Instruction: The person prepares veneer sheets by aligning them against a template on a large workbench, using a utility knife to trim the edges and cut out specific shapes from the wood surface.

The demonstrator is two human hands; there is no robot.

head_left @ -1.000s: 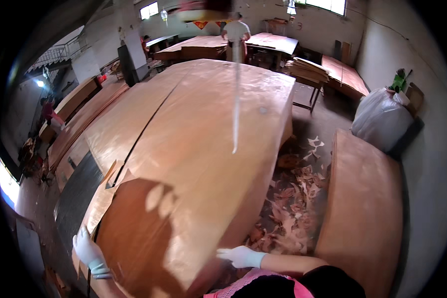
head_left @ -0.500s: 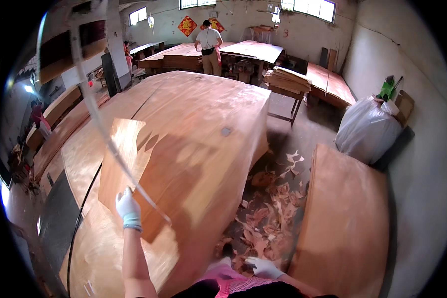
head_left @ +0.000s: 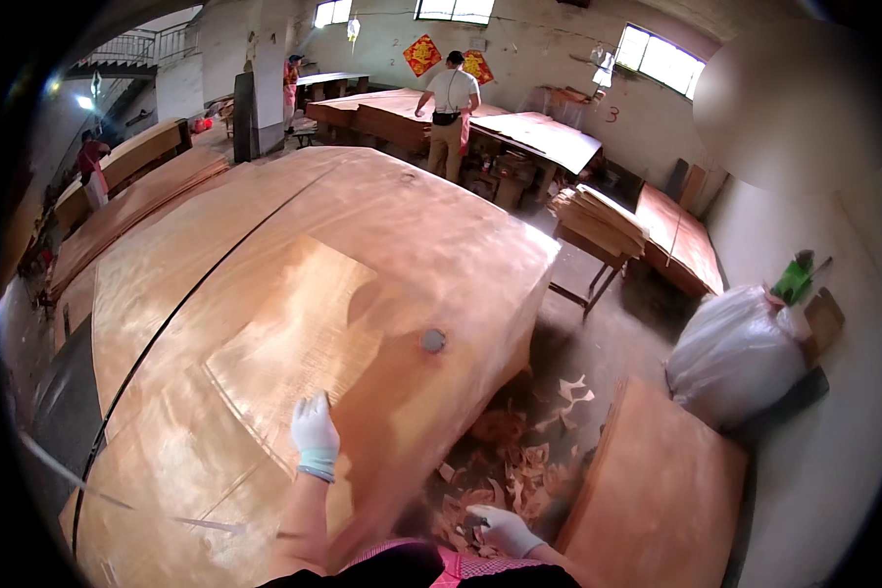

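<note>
My left hand (head_left: 315, 433), in a white glove with a pale green cuff, rests on a light wood veneer piece (head_left: 299, 338), inside its near edge. Its fingers are curled in, and what they hold, if anything, is hidden. Beneath lies a broad stack of veneer sheets (head_left: 451, 225) with a round grey spot (head_left: 432, 340). Low at my waist is my gloved right hand (head_left: 510, 533), fingers closed. Something small and dark shows at its fingertips, too unclear to name. A thin pale strip (head_left: 118, 500) crosses the sheets at lower left, blurred.
Veneer scraps (head_left: 519, 480) litter the floor to the right, beside a lower veneer stack (head_left: 661, 480). A stuffed plastic sack (head_left: 735, 353) stands against the wall. A black line (head_left: 181, 309) crosses the big stack. Another person (head_left: 451, 103) stands at a far table; others are at far left.
The veneer piece has come down from a raised slant and now lies flatter on the stack. The pale strip has swung to the lower left. My view has turned left.
</note>
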